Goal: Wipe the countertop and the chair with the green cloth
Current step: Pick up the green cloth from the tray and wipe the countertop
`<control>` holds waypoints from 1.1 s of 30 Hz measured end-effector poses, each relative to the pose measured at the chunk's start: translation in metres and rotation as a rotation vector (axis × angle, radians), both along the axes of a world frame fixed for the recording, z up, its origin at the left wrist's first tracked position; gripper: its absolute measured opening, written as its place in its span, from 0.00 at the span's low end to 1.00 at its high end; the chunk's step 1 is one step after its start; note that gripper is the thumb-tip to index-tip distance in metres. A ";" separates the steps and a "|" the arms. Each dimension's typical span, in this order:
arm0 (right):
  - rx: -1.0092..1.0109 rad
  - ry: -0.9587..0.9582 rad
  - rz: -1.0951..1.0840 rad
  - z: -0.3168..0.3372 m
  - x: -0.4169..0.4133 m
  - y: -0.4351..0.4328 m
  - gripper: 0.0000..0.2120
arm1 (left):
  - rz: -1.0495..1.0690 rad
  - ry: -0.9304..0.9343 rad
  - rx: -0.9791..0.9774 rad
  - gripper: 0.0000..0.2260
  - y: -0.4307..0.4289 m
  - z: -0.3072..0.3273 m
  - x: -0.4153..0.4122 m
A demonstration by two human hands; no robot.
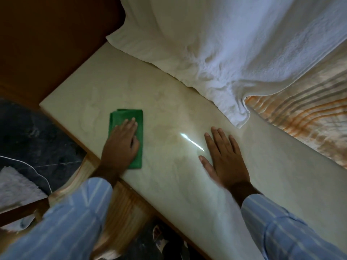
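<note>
A folded green cloth (pixel 131 117) lies flat on the pale marble countertop (pixel 169 102), near its left end. My left hand (pixel 120 143) presses down on the cloth with the palm, fingers together and pointing away from me. My right hand (pixel 225 156) rests flat on the bare countertop to the right of the cloth, fingers spread, holding nothing. A bright streak of reflected light lies between the two hands. Part of a wooden chair (pixel 24 209) shows at the lower left, below the counter edge.
A white towel (pixel 216 44) is draped over the back of the counter. To its right lies an orange and grey striped fabric (pixel 304 117). Below the counter's wooden edge (pixel 122 203) I see a dark stone floor (pixel 37 139), a white cord and a fluffy white mat (pixel 15 186).
</note>
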State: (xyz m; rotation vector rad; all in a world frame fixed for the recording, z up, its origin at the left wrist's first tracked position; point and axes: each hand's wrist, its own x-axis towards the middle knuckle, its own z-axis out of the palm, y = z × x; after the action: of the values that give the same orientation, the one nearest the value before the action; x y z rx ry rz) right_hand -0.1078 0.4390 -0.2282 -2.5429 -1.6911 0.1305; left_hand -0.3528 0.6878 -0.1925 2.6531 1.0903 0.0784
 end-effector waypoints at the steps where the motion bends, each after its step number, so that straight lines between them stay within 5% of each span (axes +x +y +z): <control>1: -0.008 0.002 0.001 0.000 0.000 0.000 0.35 | 0.033 0.015 0.001 0.23 0.013 0.001 0.006; 6: -0.021 -0.003 -0.001 0.002 -0.001 0.001 0.35 | 0.107 0.000 -0.023 0.24 -0.005 0.003 0.021; 11: -0.012 -0.012 -0.005 0.002 -0.001 0.001 0.36 | -0.198 -0.077 -0.042 0.23 -0.092 -0.001 0.006; 17: -0.001 -0.038 0.002 0.000 0.000 0.001 0.35 | -0.316 -0.067 -0.042 0.24 -0.080 -0.008 -0.005; 29: 0.008 -0.051 0.007 0.001 0.000 0.001 0.34 | 0.327 0.094 0.010 0.29 -0.051 -0.016 0.085; 33: 0.009 -0.031 0.009 0.001 0.000 0.000 0.34 | 0.361 0.067 0.026 0.29 -0.085 -0.021 0.098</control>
State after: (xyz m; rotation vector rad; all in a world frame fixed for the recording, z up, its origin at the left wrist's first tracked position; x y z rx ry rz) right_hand -0.1078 0.4393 -0.2273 -2.5445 -1.7099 0.0840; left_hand -0.2549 0.6029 -0.2134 2.4646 1.5884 0.0754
